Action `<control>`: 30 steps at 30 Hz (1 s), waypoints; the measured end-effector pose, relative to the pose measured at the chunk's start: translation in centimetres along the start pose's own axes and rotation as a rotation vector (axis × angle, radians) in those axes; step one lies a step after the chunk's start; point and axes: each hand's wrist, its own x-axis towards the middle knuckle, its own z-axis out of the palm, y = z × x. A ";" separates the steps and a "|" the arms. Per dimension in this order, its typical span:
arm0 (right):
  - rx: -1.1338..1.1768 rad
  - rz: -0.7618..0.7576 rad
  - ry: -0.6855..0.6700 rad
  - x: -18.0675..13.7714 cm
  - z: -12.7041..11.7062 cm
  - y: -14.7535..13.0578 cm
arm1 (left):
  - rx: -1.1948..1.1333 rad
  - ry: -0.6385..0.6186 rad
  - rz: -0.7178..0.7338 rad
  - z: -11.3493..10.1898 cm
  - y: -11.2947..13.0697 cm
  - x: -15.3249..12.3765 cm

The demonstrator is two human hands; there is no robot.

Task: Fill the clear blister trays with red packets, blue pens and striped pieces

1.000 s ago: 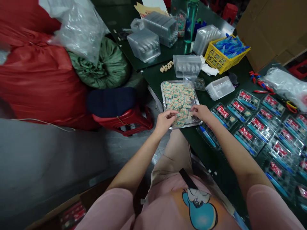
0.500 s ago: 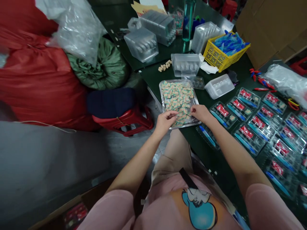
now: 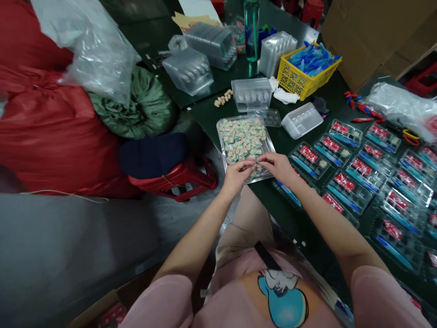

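Note:
A shallow metal tray [image 3: 221, 152] at the table's near corner holds many small flat beige-and-teal pieces [image 3: 243, 139]. Over its near end my two hands meet, fingertips almost touching. My left hand [image 3: 238, 175] is closed in a pinch, thumb against forefinger. From the other side my right hand [image 3: 278, 167] pinches too, its fingers bent toward the left ones. Whatever sits between the fingertips is too small to make out. To the right lie rows of clear blister trays [image 3: 344, 182], many with a blue pen and a red-and-white card inside.
Stacked clear plastic trays [image 3: 189, 70] and a yellow basket [image 3: 293, 77] of blue pens stand farther back. Beyond the metal tray are wooden beads [image 3: 223, 98] and a teal bottle [image 3: 251, 34]. A red stool [image 3: 170, 182] and red sacks [image 3: 44, 136] are at left.
My right hand has moved left to meet my left hand over the tray; both stay pinched. The view has shifted a little, so the table appears farther left.

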 end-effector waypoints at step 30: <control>-0.166 0.776 0.965 -23.6 -38.2 21.3 | 0.379 -0.362 0.189 21.0 2.6 1.0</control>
